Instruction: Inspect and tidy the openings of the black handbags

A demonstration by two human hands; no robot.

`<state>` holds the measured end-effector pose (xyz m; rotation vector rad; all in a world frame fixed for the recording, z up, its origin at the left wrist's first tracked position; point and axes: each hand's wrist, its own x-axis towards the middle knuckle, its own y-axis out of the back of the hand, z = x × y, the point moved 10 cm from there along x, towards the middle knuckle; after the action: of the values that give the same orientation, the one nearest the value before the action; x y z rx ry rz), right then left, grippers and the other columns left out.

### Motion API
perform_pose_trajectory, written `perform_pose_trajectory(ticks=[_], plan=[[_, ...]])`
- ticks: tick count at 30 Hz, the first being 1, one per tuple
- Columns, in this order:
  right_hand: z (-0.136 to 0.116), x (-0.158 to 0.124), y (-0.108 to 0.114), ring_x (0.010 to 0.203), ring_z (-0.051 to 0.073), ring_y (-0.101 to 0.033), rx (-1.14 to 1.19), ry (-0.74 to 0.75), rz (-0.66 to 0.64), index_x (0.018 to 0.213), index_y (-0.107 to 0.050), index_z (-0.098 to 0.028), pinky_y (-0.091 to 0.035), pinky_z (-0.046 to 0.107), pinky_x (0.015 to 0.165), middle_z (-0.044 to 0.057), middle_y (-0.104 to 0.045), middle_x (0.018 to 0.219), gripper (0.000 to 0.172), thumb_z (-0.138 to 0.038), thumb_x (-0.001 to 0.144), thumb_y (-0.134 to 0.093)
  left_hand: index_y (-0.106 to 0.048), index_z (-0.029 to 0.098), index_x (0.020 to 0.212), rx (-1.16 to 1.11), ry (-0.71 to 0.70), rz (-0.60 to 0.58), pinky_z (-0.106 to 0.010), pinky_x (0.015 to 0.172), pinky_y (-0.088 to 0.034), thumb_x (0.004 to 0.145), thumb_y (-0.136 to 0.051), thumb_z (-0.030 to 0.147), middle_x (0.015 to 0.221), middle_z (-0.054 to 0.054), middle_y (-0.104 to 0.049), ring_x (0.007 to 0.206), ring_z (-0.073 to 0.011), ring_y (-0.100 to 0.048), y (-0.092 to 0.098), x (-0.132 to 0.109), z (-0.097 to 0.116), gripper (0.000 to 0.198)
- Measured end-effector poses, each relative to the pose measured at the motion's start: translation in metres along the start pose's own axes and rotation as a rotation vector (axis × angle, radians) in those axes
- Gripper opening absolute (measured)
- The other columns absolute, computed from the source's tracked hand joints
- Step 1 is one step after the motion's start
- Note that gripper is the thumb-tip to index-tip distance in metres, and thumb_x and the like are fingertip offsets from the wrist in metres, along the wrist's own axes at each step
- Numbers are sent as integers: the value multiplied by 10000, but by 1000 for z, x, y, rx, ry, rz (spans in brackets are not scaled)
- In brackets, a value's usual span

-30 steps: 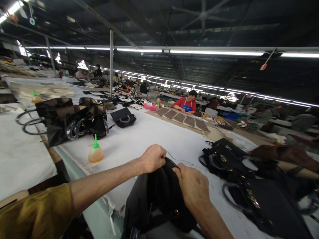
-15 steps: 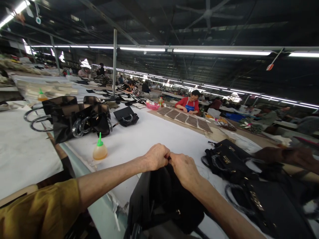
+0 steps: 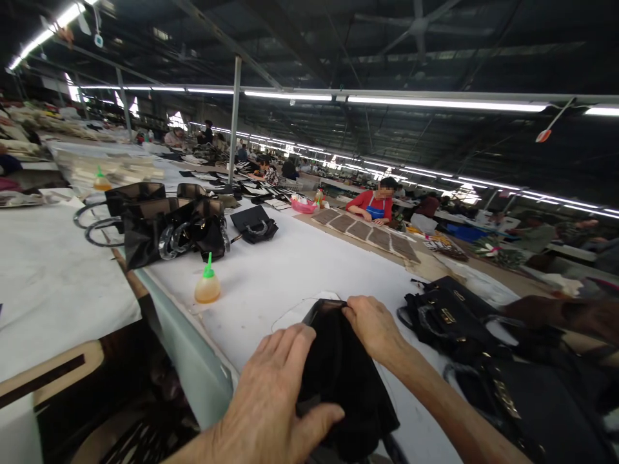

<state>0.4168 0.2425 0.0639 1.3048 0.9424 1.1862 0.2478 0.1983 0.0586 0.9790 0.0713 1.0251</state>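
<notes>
A black handbag (image 3: 345,380) lies on the white table (image 3: 300,270) right in front of me. My left hand (image 3: 275,399) rests flat on its near side, fingers stretched out. My right hand (image 3: 374,325) pinches the bag's far top edge. A pale flat piece (image 3: 294,312) shows under the bag's far end. A glue bottle with a green nozzle (image 3: 207,287) stands to the left of the bag.
Several finished black bags (image 3: 452,316) pile at the right, where another person's arm (image 3: 561,316) reaches in. More dark bags (image 3: 169,229) lie at the far left. A worker in red (image 3: 374,205) sits across the table by brown panels (image 3: 367,233).
My left hand let go of the bag's top edge and came back to lie flat on its near side. The bag now lies flatter on the table. The view has shifted left.
</notes>
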Motion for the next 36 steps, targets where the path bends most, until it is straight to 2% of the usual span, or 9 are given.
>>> perform_pose_trajectory(ticks=[3, 7, 9, 12, 15, 22, 26, 32, 36], plan=[[-9, 1, 1, 734, 216, -601, -11, -9, -3, 710, -612, -160, -309, 277, 579, 118, -650, 750, 268, -230, 817, -377, -306, 215, 1276, 35, 140, -10, -407, 951, -336, 632, -621, 339, 1262, -116, -436, 1133, -298, -411, -12, -24, -23, 728], [-12, -3, 5, 714, 222, -602, -18, -21, -11, 696, -600, -160, -299, 271, 546, 122, -647, 740, 243, -237, 807, -398, -281, 191, 1300, -55, 324, -104, -364, 882, -390, 649, -543, 216, 1136, -99, -541, 1015, -250, -509, -7, -21, -63, 702], [-9, -10, 10, 643, 194, -597, -13, -30, -22, 670, -576, -162, -295, 254, 521, 102, -638, 678, 233, -241, 808, -405, -396, 188, 1228, -178, 319, -200, -325, 833, -418, 630, -499, 150, 1034, -67, -594, 947, -228, -543, 0, -12, -76, 609], [1, -24, 13, 473, 125, -540, 50, -26, -62, 610, -497, -178, -278, 219, 475, 27, -572, 501, 250, -245, 822, -382, -566, 143, 993, -550, 238, -460, -254, 673, -466, 636, -434, 117, 857, -33, -637, 771, -184, -591, -1, 2, -84, 381], [12, -39, 8, 399, 92, -495, 150, -42, -105, 569, -395, -189, -264, 196, 443, -22, -505, 426, 256, -240, 819, -362, -602, 110, 912, -728, 191, -533, -238, 672, -467, 606, -513, 114, 813, -33, -645, 734, -173, -592, 1, 19, -93, 319], [26, -44, -16, 474, 100, -554, 262, -98, -173, 557, -360, -195, -310, 177, 462, -29, -506, 424, 254, -241, 807, -341, -627, 116, 906, -853, 213, -543, -219, 634, -469, 573, -609, 129, 760, -17, -647, 675, -147, -584, -18, 38, -100, 334], [31, -38, -15, 479, 113, -558, 216, -82, -186, 594, -381, -208, -331, 190, 469, -30, -512, 427, 226, -270, 809, -350, -630, 125, 889, -897, 243, -527, -209, 613, -470, 537, -655, 126, 721, 2, -635, 639, -129, -571, -15, 42, -107, 353], [47, -32, -20, 437, 136, -544, 120, -163, -226, 633, -419, -224, -322, 222, 435, -15, -534, 442, 210, -303, 815, -350, -601, 143, 921, -920, 191, -532, -211, 633, -463, 562, -652, 134, 755, 9, -617, 661, -118, -562, -18, 52, -105, 363], [38, -29, -24, 562, 175, -590, 24, -137, -203, 672, -463, -229, -381, 279, 540, 2, -590, 554, 212, -293, 836, -344, -585, 153, 945, -913, 153, -487, -203, 650, -446, 589, -653, 150, 803, 10, -601, 694, -108, -546, -25, 59, -111, 363]])
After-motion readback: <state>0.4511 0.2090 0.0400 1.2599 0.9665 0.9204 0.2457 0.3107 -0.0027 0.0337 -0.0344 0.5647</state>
